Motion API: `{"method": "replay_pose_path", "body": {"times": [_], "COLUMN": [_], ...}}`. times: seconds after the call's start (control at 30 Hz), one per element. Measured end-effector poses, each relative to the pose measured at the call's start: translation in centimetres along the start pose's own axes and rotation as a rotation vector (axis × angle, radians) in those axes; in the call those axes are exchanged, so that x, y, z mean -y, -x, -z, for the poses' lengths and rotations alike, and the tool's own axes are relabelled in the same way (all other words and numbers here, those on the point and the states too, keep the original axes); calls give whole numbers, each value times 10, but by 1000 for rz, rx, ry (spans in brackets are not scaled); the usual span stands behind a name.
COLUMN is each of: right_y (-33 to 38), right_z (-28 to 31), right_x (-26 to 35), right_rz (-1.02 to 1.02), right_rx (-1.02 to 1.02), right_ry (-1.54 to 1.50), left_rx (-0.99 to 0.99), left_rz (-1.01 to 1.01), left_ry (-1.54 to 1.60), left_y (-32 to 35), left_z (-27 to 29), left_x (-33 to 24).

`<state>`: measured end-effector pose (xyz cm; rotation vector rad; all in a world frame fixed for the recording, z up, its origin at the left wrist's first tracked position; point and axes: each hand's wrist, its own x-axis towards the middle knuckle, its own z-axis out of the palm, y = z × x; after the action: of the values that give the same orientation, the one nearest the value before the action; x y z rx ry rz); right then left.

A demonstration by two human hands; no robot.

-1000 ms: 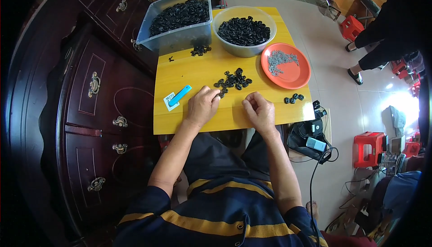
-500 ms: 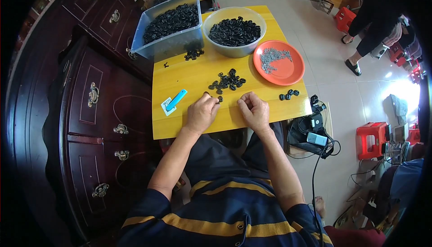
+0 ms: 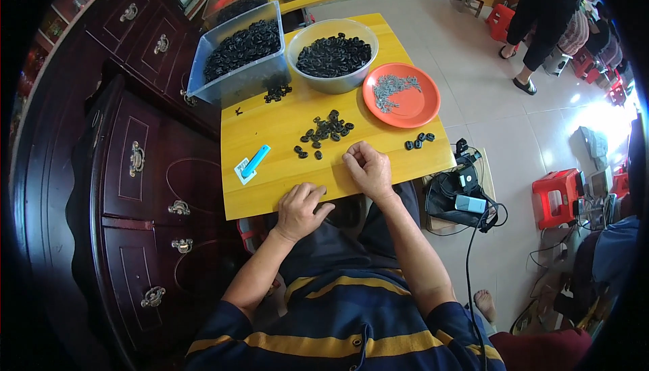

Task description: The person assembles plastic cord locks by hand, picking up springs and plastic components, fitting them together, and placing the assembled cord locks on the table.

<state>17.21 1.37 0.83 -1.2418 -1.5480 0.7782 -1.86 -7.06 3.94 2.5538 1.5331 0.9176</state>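
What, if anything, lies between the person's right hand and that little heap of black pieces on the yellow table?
Nothing visible. The right hand rests curled on the yellow table, and only bare tabletop separates it from the small heap of black pieces just beyond it. The blue tool lies off to the left, nearer the left hand.

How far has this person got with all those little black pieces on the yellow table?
Hard to say what counts as done: three black pieces lie apart near the orange plate of small grey metal parts. In hand: the right hand is curled on the table beside a loose pile; the left hand rests at the table's edge. Left: the bowl and clear bin are both full.
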Motion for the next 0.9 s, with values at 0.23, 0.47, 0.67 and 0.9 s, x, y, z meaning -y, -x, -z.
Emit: {"method": "replay_pose_path", "body": {"times": [0.23, 0.47, 0.67, 0.9], "right_y": [1, 12, 8, 4], "right_z": [10, 18, 26, 38], "right_x": [8, 24, 1, -16], "right_rz": [-147, -437, -543, -440], "right_rx": [53, 287, 182, -28], "right_ry": [-190, -711, -991, -712], "left_rx": [-50, -236, -182, -57], "left_rz": [-64, 120, -54, 17], "left_ry": [122, 358, 264, 496], "left_y": [4, -59, -88, -131], "left_z": [-11, -13, -40, -59], "left_x": [4, -5, -19, -13]}}
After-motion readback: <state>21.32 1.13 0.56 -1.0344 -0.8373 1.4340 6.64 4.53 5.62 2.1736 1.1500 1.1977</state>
